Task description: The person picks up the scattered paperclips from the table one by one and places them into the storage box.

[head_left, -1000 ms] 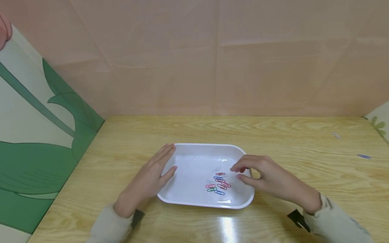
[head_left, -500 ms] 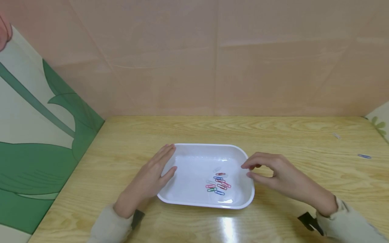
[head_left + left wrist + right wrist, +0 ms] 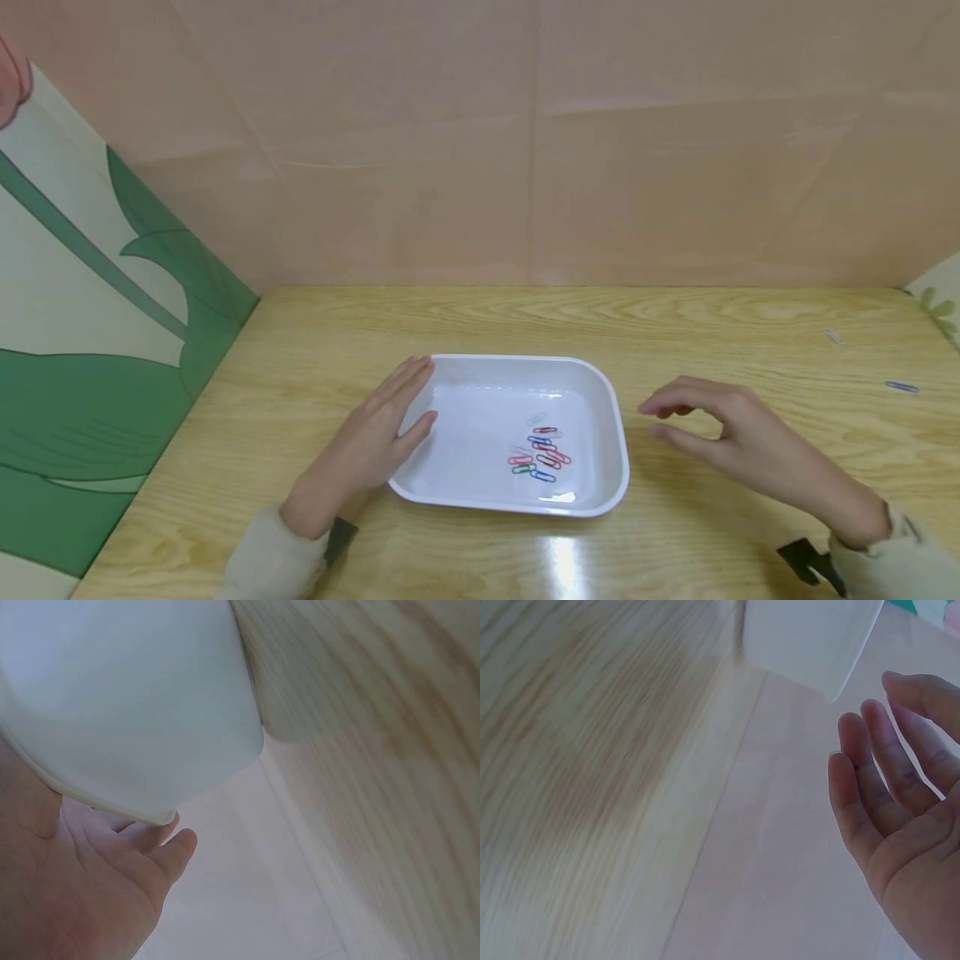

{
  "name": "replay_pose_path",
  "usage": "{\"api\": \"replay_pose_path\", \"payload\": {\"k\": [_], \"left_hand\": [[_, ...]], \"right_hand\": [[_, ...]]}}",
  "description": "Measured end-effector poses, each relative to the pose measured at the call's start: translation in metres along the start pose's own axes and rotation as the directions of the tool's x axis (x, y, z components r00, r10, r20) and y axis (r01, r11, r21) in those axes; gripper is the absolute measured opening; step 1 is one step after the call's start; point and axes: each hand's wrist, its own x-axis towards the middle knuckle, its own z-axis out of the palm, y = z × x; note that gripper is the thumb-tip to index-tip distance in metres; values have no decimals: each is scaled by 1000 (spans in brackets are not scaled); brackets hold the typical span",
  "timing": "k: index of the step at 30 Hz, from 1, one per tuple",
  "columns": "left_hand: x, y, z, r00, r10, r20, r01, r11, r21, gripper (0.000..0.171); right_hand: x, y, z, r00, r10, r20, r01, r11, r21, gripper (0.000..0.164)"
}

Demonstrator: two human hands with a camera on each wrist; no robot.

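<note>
A: Left hand (image 3: pixel 367 442) flat against the left rim of the shallow white plastic tray (image 3: pixel 600 392), fingers straight, pressing rather than gripping; right hand (image 3: pixel 720 429) released, loosely curled, holding nothing, hovering just right of the tray.

B: Seated mid-worktop (image 3: pixel 315 350); small coloured wire paper clips (image 3: pixel 538 454) heaped inside, right of centre; probably light, thin-walled, glossy, so apt to skid and flex.

A: Best taken by opposite rims, kept level; two stray clips (image 3: pixel 898 386) far right on the wood.

No readable text, labels, brands, numbers or signs anywhere in view.
</note>
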Motion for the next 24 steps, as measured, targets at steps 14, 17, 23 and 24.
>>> {"api": "replay_pose_path", "payload": {"k": [14, 17, 23, 24], "left_hand": [[0, 0, -1, 1000, 7, -3, -7, 1000, -3, 62], [-1, 1, -1, 1000, 8, -6, -8, 1000, 1, 62], [0, 0, 1, 1000, 5, -1, -5, 1000, 5, 61], [0, 0, 1, 1000, 6, -3, -6, 1000, 3, 61]], "right_hand": [[-24, 24, -8, 999, -6, -37, 2, 995, -101, 47], [-29, 30, -9, 999, -4, -42, -1, 993, -117, 48], [-37, 39, -15, 997, 0, -72, -11, 988, -152, 49], [-37, 41, -16, 997, -2, -80, -10, 988, -154, 50]]}}
